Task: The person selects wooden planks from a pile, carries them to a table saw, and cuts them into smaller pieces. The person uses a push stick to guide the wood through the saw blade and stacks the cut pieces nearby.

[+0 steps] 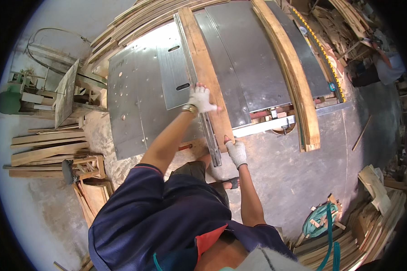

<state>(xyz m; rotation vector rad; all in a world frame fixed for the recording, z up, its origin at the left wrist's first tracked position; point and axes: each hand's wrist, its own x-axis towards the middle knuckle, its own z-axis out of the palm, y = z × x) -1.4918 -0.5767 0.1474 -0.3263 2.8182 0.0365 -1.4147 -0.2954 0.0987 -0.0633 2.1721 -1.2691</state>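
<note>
Bare steel table (257, 63) lies open between the plank (208, 72) and the curved wood stack (294, 77)

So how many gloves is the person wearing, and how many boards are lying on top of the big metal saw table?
White work gloves: 2, one on the left hand and one on the right hand
Straight plank under both hands: 1
Curved board stack along the saw table right side: 1
Total: 4
</note>
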